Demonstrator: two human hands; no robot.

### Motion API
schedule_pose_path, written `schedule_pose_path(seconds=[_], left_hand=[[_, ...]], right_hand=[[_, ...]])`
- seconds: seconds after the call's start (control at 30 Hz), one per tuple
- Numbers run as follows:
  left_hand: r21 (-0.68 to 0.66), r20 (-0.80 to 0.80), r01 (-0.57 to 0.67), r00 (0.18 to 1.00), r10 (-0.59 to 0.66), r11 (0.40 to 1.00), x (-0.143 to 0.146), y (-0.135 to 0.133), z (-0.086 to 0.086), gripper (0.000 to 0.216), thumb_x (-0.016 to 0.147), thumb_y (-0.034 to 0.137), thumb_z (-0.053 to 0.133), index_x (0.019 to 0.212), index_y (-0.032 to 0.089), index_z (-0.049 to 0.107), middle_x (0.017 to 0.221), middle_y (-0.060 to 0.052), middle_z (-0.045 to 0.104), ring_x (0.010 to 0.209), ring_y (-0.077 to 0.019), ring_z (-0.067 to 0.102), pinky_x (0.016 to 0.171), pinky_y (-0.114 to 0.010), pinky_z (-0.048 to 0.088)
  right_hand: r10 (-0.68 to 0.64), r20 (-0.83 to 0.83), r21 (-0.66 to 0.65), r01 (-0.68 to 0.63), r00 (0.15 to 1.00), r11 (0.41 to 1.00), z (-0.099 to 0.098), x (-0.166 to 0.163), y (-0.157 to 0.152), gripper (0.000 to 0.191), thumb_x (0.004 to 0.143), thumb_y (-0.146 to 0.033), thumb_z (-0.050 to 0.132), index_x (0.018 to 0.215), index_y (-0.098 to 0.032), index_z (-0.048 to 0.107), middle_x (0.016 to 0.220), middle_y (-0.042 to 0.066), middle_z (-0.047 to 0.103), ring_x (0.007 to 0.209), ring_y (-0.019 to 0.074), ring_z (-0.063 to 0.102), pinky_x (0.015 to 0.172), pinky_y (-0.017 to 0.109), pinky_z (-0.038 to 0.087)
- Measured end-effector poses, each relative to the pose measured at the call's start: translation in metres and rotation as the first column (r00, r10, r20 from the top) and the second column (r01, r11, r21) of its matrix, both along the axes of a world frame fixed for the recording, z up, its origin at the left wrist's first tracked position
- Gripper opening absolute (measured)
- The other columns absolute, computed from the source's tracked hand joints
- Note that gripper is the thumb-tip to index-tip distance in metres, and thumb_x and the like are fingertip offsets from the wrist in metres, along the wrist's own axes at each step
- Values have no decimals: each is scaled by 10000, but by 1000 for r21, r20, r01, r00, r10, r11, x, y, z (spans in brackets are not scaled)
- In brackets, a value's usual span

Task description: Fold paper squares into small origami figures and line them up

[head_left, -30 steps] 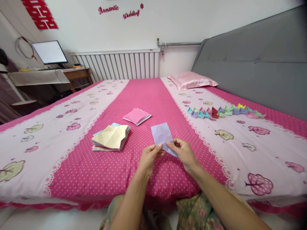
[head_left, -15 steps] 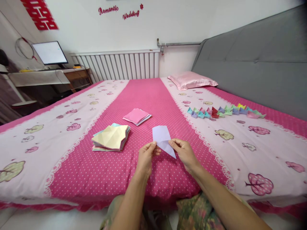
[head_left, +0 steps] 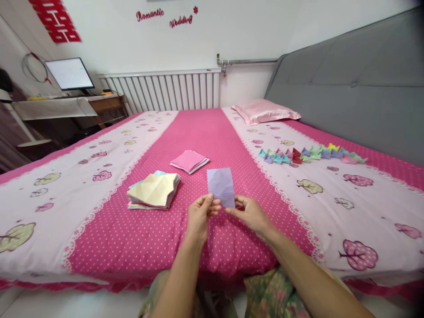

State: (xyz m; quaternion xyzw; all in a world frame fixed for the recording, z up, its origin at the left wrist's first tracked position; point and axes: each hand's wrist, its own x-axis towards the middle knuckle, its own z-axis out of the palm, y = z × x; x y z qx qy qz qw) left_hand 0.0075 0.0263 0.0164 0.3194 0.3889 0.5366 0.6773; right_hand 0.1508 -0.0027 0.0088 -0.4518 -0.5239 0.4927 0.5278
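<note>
A lilac sheet of paper (head_left: 221,185), creased and folded to a narrow rectangle, stands upright above the near part of the bed. My left hand (head_left: 199,217) pinches its lower left corner. My right hand (head_left: 251,214) pinches its lower right edge. Both hands hover just above the pink dotted bedspread (head_left: 198,132). To the left lies a stack of folded papers with a yellow one on top (head_left: 154,190). Farther back lies a stack of pink paper squares (head_left: 189,160).
A row of small folded paper pieces in several colours (head_left: 311,154) lies on the right side of the bed. A pink pillow (head_left: 265,110) rests by the grey headboard (head_left: 347,75). A radiator (head_left: 162,90) lines the far wall; a desk with a monitor (head_left: 69,73) stands left.
The lilac paper had a pointed lower end hanging between my hands; now it is folded up into a squarer rectangle and held more upright. My hands have drawn closer together.
</note>
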Motion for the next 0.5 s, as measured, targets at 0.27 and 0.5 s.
schedule_pose_path(seconds=[0.27, 0.5], left_hand=[[-115, 100, 33, 995, -21, 993, -2, -1, 6, 49, 761, 149, 597, 735, 108, 588, 653, -50, 686, 498, -79, 621, 434, -121, 463], [-190, 373, 416, 868, -327, 889, -11, 0, 16, 464, 888, 409, 326, 785, 50, 602, 832, -194, 688, 668, -179, 678, 509, -164, 519]], right_hand=[[-21, 6, -79, 21, 1000, 997, -4, 1, -1, 283, 654, -317, 690, 883, -152, 670, 814, 65, 709, 749, 216, 658, 721, 340, 480], [-48, 51, -6, 48, 998, 999, -9, 2, 4, 277, 644, -370, 689, 805, -145, 670, 771, 61, 701, 721, 217, 652, 697, 336, 488]])
